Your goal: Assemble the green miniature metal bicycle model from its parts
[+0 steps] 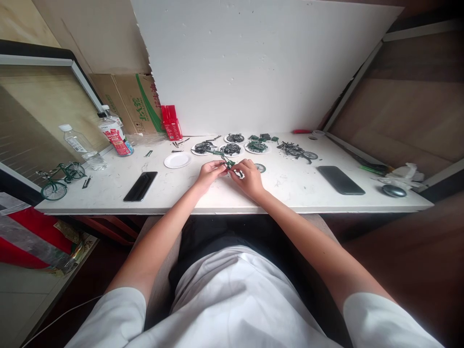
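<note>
Near the middle of the table, my left hand (209, 175) pinches a small dark-green model bicycle frame (230, 164) from the left. My right hand (249, 177) is closed on the same frame from the right, thumb and fingertips together. The fingers hide much of the held part, and any smaller piece between them is too small to make out. Just right of my right hand lies a loose green-rimmed wheel (260, 167). Behind my hands stand several white plates with small black and green parts, among them a plate of green pieces (257, 146).
An assembled green model bicycle (62, 178) stands at the far left, near plastic bottles (115, 133). A phone (140, 186) lies left, a dark slab (340, 180) and a mouse (394, 191) right. Loose black parts (295, 151) lie beyond my right hand; a white plate (177, 160) sits left.
</note>
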The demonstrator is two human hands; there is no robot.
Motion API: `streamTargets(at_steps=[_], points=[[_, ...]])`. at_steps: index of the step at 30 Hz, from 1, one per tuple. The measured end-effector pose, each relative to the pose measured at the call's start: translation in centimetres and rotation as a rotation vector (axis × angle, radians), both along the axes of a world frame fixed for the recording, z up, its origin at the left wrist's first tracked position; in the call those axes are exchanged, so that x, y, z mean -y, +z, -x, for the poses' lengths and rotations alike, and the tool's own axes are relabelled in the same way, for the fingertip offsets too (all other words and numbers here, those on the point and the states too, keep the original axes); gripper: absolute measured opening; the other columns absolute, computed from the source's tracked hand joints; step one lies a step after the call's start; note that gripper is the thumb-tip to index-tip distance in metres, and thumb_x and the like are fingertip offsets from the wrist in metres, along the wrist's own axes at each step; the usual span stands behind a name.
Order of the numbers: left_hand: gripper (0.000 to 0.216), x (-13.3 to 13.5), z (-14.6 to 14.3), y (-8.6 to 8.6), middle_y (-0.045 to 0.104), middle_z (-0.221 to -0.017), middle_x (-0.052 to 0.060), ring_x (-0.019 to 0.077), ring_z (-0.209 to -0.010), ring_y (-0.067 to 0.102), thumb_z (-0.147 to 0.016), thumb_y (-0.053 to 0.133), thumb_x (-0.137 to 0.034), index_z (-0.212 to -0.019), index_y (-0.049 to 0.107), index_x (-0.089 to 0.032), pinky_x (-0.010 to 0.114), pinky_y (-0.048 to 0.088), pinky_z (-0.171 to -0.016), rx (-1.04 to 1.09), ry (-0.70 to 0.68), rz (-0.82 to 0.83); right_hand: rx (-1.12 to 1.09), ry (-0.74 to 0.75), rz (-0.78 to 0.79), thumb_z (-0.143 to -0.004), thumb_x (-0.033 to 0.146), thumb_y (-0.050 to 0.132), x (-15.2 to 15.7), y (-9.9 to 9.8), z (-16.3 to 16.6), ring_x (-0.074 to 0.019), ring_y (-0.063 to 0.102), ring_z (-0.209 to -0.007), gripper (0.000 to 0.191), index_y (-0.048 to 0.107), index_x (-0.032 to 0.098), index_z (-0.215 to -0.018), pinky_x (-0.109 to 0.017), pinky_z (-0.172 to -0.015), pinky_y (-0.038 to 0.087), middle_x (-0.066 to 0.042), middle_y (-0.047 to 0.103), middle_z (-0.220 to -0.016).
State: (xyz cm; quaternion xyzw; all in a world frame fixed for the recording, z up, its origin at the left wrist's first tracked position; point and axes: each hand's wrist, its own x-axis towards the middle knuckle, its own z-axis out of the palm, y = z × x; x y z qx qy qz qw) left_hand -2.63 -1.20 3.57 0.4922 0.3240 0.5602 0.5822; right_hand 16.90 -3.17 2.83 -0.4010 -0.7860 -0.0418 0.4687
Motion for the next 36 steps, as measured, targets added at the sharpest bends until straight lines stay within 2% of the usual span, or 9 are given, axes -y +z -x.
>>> streamTargets(at_steps=[4, 9, 16, 22, 28, 33, 36], points=[[0.031, 0.07, 0.09, 0.41, 0.08, -0.096, 0.011, 0.0233, -0.089, 0.078, -0.08, 0.085, -0.028, -0.105, 0.076, -0.012, 0.047, 0.061, -0.1, 0.05, -0.027, 0.048, 0.021, 0.018, 0.01, -0.104, 0.029, 0.065, -0.11, -0.07, 0.05, -0.0277, 0.061, -0.095, 0.011, 0.073, 0.023, -0.1, -0.039, -0.074, 0.048, -0.01, 0.068, -0.095], [0.032, 0.04, 0.07, 0.31, 0.079, -0.106, 0.012, 0.0208, -0.091, 0.076, -0.082, 0.087, -0.034, -0.105, 0.076, -0.013, 0.04, 0.063, -0.094, 0.043, -0.032, 0.043, 0.005, 0.04, 0.013, -0.103, 0.03, 0.066, -0.06, -0.05, 0.05, -0.028, 0.061, -0.094, 0.011, 0.073, 0.024, -0.098, -0.039, -0.074, 0.048, -0.01, 0.068, -0.095], [0.029, 0.3, 0.0, 0.44, 0.077, -0.099, 0.01, 0.0187, -0.089, 0.075, -0.081, 0.089, -0.027, -0.103, 0.077, -0.013, 0.039, 0.063, -0.094, 0.05, -0.014, 0.079, -0.006, 0.056, 0.02, -0.103, 0.031, 0.066, 0.07, 0.05, 0.03, -0.0269, 0.061, -0.092, 0.01, 0.07, 0.023, -0.098, -0.039, -0.073, 0.048, -0.009, 0.066, -0.093], [0.026, 0.24, 0.03, 0.4, 0.078, -0.104, 0.011, 0.018, -0.089, 0.075, -0.082, 0.086, -0.025, -0.103, 0.077, -0.013, 0.034, 0.062, -0.089, 0.055, -0.013, 0.079, -0.015, 0.079, 0.032, -0.103, 0.032, 0.066, -0.01, -0.02, -0.06, -0.0271, 0.061, -0.093, 0.01, 0.071, 0.024, -0.102, -0.039, -0.075, 0.049, -0.009, 0.066, -0.095], [0.021, 0.17, 0.09, 0.39, 0.078, -0.1, 0.01, 0.0177, -0.088, 0.074, -0.08, 0.084, -0.023, -0.096, 0.076, -0.012, 0.035, 0.06, -0.091, 0.08, -0.022, 0.095, -0.026, 0.125, -0.003, -0.103, 0.033, 0.067, -0.3, -0.28, -0.14, -0.0268, 0.062, -0.095, 0.011, 0.074, 0.024, -0.101, -0.039, -0.076, 0.051, -0.009, 0.066, -0.098], [0.019, 0.19, 0.1, 0.29, 0.078, -0.108, 0.01, 0.0172, -0.092, 0.072, -0.079, 0.081, -0.021, -0.096, 0.078, -0.013, 0.033, 0.059, -0.089, 0.113, -0.022, 0.096, -0.015, 0.139, -0.022, -0.103, 0.033, 0.067, -0.45, -0.41, -0.14, -0.0271, 0.063, -0.097, 0.012, 0.075, 0.024, -0.1, -0.04, -0.078, 0.052, -0.01, 0.066, -0.099], [0.018, 0.17, 0.13, 0.33, 0.078, -0.108, 0.011, 0.0178, -0.094, 0.072, -0.077, 0.083, -0.019, -0.093, 0.078, -0.013, 0.034, 0.059, -0.093, 0.114, -0.03, 0.105, -0.019, 0.134, 0.0, -0.104, 0.034, 0.066, -0.39, -0.31, -0.12, -0.0273, 0.063, -0.098, 0.013, 0.075, 0.025, -0.101, -0.041, -0.079, 0.053, -0.01, 0.065, -0.099]])
